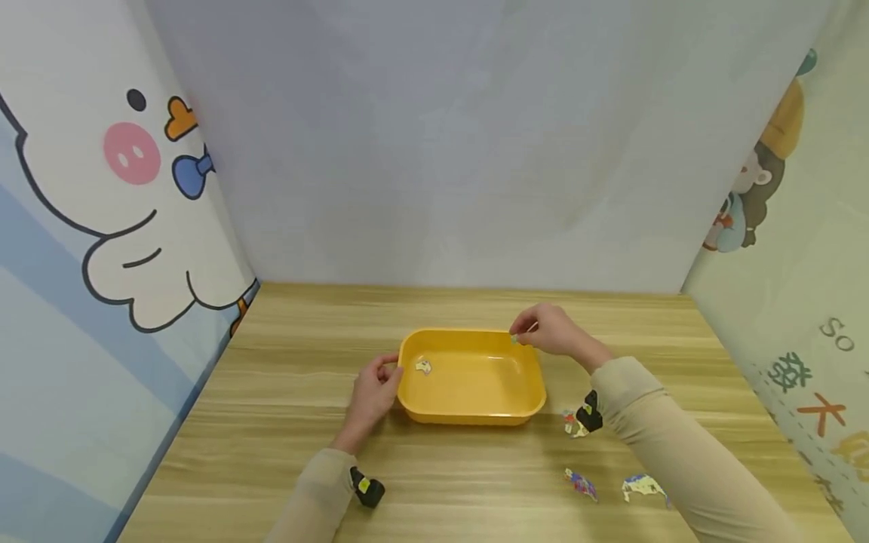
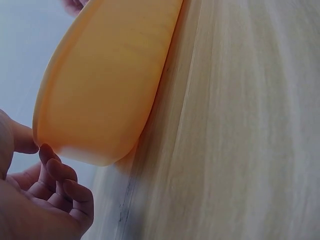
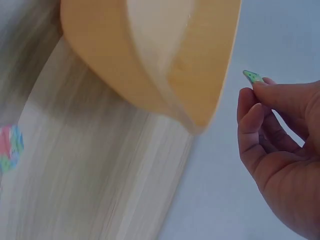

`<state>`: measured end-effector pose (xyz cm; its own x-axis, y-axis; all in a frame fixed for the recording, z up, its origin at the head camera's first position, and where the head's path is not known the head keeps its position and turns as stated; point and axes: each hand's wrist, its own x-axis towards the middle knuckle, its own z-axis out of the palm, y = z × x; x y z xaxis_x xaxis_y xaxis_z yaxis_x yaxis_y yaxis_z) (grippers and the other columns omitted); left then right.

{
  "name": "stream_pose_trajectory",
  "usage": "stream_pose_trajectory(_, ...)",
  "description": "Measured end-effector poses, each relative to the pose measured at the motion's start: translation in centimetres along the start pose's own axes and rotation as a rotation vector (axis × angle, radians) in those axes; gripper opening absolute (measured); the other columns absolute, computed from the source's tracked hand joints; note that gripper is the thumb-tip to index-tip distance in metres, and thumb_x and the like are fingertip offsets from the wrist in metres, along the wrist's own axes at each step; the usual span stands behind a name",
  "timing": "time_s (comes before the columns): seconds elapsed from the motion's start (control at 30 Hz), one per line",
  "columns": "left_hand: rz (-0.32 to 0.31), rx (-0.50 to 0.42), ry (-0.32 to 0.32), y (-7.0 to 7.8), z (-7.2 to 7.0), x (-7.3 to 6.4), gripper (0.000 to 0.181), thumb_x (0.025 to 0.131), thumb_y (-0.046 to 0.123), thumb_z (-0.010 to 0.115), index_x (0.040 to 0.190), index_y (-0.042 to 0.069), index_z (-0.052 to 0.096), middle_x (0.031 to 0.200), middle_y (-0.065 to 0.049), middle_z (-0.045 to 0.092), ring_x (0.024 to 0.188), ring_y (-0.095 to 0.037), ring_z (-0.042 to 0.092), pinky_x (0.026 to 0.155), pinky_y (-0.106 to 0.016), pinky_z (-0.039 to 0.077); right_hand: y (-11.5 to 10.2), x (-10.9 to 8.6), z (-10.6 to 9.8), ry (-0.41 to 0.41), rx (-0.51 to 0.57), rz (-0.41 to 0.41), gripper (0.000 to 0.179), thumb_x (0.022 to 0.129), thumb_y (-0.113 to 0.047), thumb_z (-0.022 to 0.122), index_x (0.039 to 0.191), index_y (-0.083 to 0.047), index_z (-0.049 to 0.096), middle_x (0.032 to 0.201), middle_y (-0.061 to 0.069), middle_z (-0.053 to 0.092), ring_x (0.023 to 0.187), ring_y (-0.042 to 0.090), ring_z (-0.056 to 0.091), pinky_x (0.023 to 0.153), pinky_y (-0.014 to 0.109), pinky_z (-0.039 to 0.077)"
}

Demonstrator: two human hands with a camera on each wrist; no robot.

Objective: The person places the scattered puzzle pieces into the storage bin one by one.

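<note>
A yellow plastic tub [image 1: 468,417] stands on the table, a small pale cutout [image 1: 424,366] lying inside near its left end. My left hand [image 1: 376,388] pinches the tub's left rim between thumb and fingertips, the other fingers curled below. Over the far right corner of the tub, my right hand [image 1: 548,329] holds a small green dotted piece [image 3: 253,76] between thumb and forefinger. Only the tip of that piece shows; the fingers cover the rest. In the right wrist view the piece is beside the tub's rim, apart from it.
Right of the tub lie a red and cream cutout [image 1: 570,424], a blue and purple one [image 1: 581,484] and a pale one with a blue edge [image 1: 643,486], partly behind the right sleeve. A grey backdrop [image 1: 468,151] rises behind the wooden table [image 1: 271,422].
</note>
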<state>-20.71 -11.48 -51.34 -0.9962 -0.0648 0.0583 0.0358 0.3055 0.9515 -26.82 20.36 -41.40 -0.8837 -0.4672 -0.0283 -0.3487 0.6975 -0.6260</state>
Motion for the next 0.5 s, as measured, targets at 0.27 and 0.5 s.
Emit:
stream_pose_trajectory(0.27,0.063,-0.028,-0.005,-0.4,0.2,-0.1,0.026,0.092,0.005,0.057,0.114,-0.008,0.059,0.073,-0.013,0.059,0.059,-0.014,0.049,0.050,-0.023,0.039,-0.9,1.9,2.3,-0.017,0.024,0.005,0.011,0.087,-0.001,0.065,0.097,0.001,0.071,0.088,0.007,0.068,0.079,0.022,0.063,0.067,0.034,0.051)
stream_pose_trajectory(0.5,0.028,-0.042,-0.005,-0.4,-0.1,0.1,0.026,0.093,0.006,0.059,0.117,-0.005,0.060,0.076,-0.015,0.060,0.061,-0.015,0.050,0.052,-0.023,0.040,-1.7,3.0,3.5,-0.017,0.015,-0.019,0.012,0.086,0.000,0.066,0.097,0.003,0.071,0.088,0.007,0.068,0.082,0.023,0.062,0.072,0.036,0.051)
